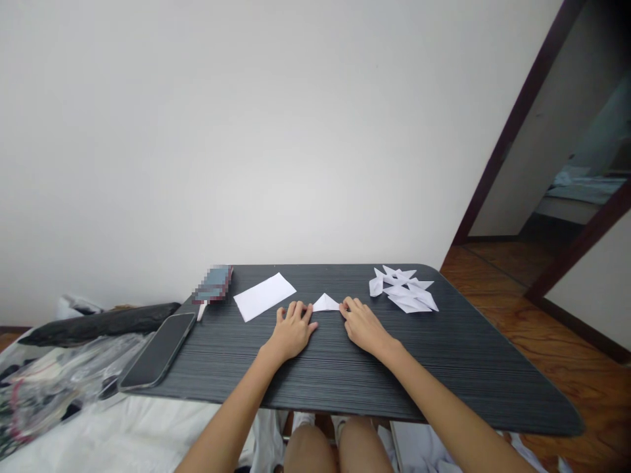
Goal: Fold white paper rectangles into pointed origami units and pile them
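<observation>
A small white folded paper [325, 303], shaped like a low triangle with its peak pointing away from me, lies on the dark table between my hands. At its left corner, my left hand [292, 328] rests on the tabletop with fingers apart, the index fingertip touching the paper's end. Thumb and fingers of my right hand [363, 323] come together on the right corner, partly covering it. To the left is a stack or sheet of white rectangular paper [265, 297]. Several pointed folded paper pieces [407, 289] are heaped to the right.
The dark table [434, 368] stands against a white wall. A phone [158, 351] lies at its left edge, near a pixelated object [213, 284] with a white tip below. Left of the table are a long black bundle [98, 324] and plastic bags [73, 371]. A doorway opens at right.
</observation>
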The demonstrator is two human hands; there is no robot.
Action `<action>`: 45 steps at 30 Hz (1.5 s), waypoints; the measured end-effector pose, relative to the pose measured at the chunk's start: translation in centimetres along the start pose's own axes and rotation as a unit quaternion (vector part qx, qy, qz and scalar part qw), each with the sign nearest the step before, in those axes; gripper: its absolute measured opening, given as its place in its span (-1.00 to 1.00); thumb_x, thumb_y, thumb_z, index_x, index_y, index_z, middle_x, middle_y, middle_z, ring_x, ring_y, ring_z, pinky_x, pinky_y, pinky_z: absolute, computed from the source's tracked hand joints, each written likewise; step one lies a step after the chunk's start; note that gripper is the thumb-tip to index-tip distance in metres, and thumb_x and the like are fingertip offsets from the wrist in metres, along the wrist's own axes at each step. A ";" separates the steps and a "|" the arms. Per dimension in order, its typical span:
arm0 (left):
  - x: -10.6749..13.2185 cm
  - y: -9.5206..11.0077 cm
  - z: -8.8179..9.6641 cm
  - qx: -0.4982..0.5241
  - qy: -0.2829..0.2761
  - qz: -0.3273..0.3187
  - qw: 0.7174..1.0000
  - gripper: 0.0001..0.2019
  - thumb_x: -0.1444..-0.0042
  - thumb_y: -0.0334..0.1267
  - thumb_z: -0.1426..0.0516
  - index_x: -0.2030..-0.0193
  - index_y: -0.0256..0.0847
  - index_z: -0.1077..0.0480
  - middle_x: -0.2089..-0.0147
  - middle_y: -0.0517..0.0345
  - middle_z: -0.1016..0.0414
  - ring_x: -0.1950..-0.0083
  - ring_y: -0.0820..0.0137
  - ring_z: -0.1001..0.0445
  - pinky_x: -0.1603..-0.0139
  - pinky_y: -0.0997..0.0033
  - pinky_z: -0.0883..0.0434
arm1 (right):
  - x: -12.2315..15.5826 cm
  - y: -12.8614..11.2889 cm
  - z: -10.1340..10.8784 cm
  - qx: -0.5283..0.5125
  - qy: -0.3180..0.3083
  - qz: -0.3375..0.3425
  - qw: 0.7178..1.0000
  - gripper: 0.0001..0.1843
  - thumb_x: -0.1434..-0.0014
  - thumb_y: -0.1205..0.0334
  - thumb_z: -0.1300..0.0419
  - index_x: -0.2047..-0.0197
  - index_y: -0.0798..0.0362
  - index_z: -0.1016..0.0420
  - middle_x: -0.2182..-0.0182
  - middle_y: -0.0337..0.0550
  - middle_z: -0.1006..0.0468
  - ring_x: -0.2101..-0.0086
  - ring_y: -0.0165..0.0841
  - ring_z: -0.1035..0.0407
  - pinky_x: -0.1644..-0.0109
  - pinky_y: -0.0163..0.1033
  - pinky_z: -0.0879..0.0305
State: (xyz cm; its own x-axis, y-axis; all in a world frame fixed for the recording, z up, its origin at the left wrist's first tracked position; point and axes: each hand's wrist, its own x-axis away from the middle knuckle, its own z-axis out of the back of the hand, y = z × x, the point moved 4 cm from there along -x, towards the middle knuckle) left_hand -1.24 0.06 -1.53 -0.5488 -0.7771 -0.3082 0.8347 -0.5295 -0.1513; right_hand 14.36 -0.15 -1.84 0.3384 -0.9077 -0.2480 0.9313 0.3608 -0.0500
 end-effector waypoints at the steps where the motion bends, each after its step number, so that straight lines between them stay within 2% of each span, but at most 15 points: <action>1: -0.1 0.0 0.1 -0.003 0.000 -0.002 1.000 -0.60 -0.14 -0.11 0.15 -0.05 -0.25 -0.15 0.01 -0.09 -0.19 -0.04 0.16 -0.11 0.06 0.05 -0.09 | 0.2 0.0 0.2 0.007 -0.006 -0.001 1.000 -0.62 -0.02 0.44 0.05 0.05 0.19 -0.28 0.18 0.02 -0.29 0.19 -0.25 -0.14 0.19 -0.25 -0.11; 4: -1.6 0.6 0.2 0.002 0.015 -0.025 1.000 -0.63 -0.09 -0.09 0.07 0.12 -0.35 -0.31 0.02 -0.11 -0.21 -0.03 0.16 -0.13 0.05 0.14 -0.13 | 0.5 -0.2 0.5 0.019 -0.012 0.001 1.000 -0.60 -0.02 0.46 0.06 0.04 0.18 -0.29 0.17 0.01 -0.30 0.19 -0.25 -0.14 0.21 -0.23 -0.11; 7: -3.9 1.5 -0.7 0.045 -0.002 -0.063 0.997 -0.71 -0.07 -0.16 0.02 0.35 -0.37 -0.38 0.18 -0.05 -0.31 0.12 0.27 -0.27 0.15 0.33 -0.22 | 0.2 -0.2 0.5 0.006 0.005 -0.001 1.000 -0.66 -0.02 0.46 0.06 0.13 0.20 -0.36 0.21 0.03 -0.32 0.20 -0.25 -0.15 0.19 -0.22 -0.12; 10: -5.8 1.3 -1.5 0.091 -0.004 -0.031 0.995 -0.74 -0.07 -0.20 0.01 0.36 -0.38 -0.37 0.33 0.01 -0.34 0.25 0.33 -0.34 0.24 0.39 -0.26 | -0.4 0.6 -0.1 -0.083 0.055 -0.017 0.995 -0.70 -0.02 0.43 0.04 0.22 0.17 -0.43 0.29 -0.02 -0.34 0.23 -0.30 -0.20 0.14 -0.24 -0.15; 13: -6.7 0.8 -1.9 0.113 -0.003 -0.043 0.993 -0.75 -0.08 -0.21 0.02 0.40 -0.35 -0.37 0.37 0.01 -0.35 0.31 0.33 -0.36 0.27 0.39 -0.27 | -1.3 2.4 -1.1 -0.228 0.104 -0.070 0.966 -0.71 -0.02 0.37 0.01 0.21 0.14 -0.45 0.36 -0.08 -0.39 0.33 -0.38 -0.28 0.17 -0.29 -0.22; 16: -6.8 0.7 -1.8 0.122 -0.003 -0.083 0.989 -0.74 -0.13 -0.28 0.10 0.40 -0.33 -0.36 0.40 0.01 -0.35 0.32 0.34 -0.36 0.26 0.38 -0.27 | -2.6 4.2 -2.3 -0.321 0.138 -0.181 0.919 -0.68 0.02 0.29 -0.06 0.19 0.23 -0.43 0.41 -0.07 -0.44 0.46 -0.41 -0.33 0.23 -0.27 -0.28; 19: -6.7 0.7 -1.7 0.131 0.004 -0.094 0.987 -0.76 -0.09 -0.21 0.04 0.36 -0.33 -0.36 0.38 -0.01 -0.34 0.30 0.32 -0.36 0.24 0.37 -0.27 | -3.8 4.7 -3.1 -0.371 0.139 -0.232 0.888 -0.67 0.10 0.26 -0.14 0.22 0.22 -0.44 0.47 -0.08 -0.49 0.46 -0.37 -0.38 0.26 -0.26 -0.30; 23: -6.7 1.0 -1.8 0.100 -0.003 -0.081 0.992 -0.75 -0.07 -0.23 0.02 0.41 -0.35 -0.39 0.36 -0.05 -0.33 0.31 0.30 -0.36 0.27 0.35 -0.28 | -4.2 4.9 -3.2 -0.375 0.150 -0.258 0.878 -0.74 0.08 0.35 -0.06 0.29 0.19 -0.46 0.50 -0.08 -0.52 0.48 -0.36 -0.41 0.29 -0.26 -0.31; 27: -6.7 1.0 -2.0 0.096 0.006 -0.073 0.993 -0.70 -0.12 -0.28 0.10 0.44 -0.35 -0.39 0.39 -0.04 -0.33 0.36 0.34 -0.36 0.30 0.37 -0.28 | -3.6 5.1 -3.1 -0.381 0.159 -0.274 0.869 -0.77 0.04 0.29 -0.01 0.38 0.19 -0.45 0.58 -0.10 -0.51 0.55 -0.37 -0.40 0.37 -0.29 -0.30; 31: -6.9 0.6 -2.3 0.108 0.016 -0.047 0.993 -0.67 -0.14 -0.30 0.15 0.45 -0.35 -0.37 0.43 -0.02 -0.33 0.41 0.38 -0.35 0.33 0.39 -0.28 | -3.5 4.1 -3.6 -0.437 0.124 -0.253 0.854 -0.74 0.04 0.12 -0.05 0.49 0.14 -0.42 0.74 -0.20 -0.44 0.69 -0.42 -0.32 0.53 -0.34 -0.26; 35: -6.7 0.5 -2.3 0.116 0.042 -0.045 0.991 -0.68 -0.15 -0.32 0.16 0.44 -0.35 -0.34 0.45 -0.01 -0.32 0.39 0.37 -0.35 0.32 0.38 -0.28 | -3.9 2.7 -3.7 -0.486 0.097 -0.240 0.835 -0.71 0.09 0.06 -0.12 0.48 0.16 -0.40 0.76 -0.21 -0.42 0.77 -0.48 -0.23 0.65 -0.40 -0.18; 39: -6.4 0.8 -1.8 0.120 0.088 -0.056 0.987 -0.71 -0.16 -0.32 0.18 0.43 -0.32 -0.29 0.45 0.04 -0.28 0.39 0.38 -0.32 0.33 0.39 -0.28 | -4.2 1.6 -2.6 -0.521 0.111 -0.216 0.818 -0.68 0.07 0.03 -0.09 0.48 0.16 -0.41 0.76 -0.21 -0.41 0.77 -0.48 -0.23 0.69 -0.41 -0.16; 42: -6.3 1.1 -1.7 0.141 0.104 -0.062 0.983 -0.71 -0.17 -0.30 0.18 0.42 -0.30 -0.27 0.45 0.06 -0.26 0.40 0.40 -0.31 0.34 0.40 -0.28 | -4.0 1.3 -1.5 -0.501 0.129 -0.213 0.829 -0.75 0.05 0.12 -0.07 0.50 0.13 -0.41 0.75 -0.21 -0.42 0.74 -0.44 -0.28 0.64 -0.39 -0.21; 45: -6.3 1.3 -1.7 0.147 0.104 -0.061 0.982 -0.73 -0.16 -0.30 0.17 0.43 -0.30 -0.26 0.46 0.07 -0.26 0.40 0.40 -0.30 0.34 0.41 -0.28 | -3.6 1.2 -0.7 -0.444 0.132 -0.207 0.861 -0.83 0.05 0.24 -0.03 0.50 0.09 -0.42 0.68 -0.18 -0.47 0.69 -0.40 -0.34 0.57 -0.36 -0.26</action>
State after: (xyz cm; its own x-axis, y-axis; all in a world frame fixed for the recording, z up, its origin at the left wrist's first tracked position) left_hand 3.35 4.84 -1.40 -0.5969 -0.6319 -0.4944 0.6972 -0.7134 0.0701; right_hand 14.13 3.72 -1.68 -0.1507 -0.9598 -0.2366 0.4540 0.1454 -0.8790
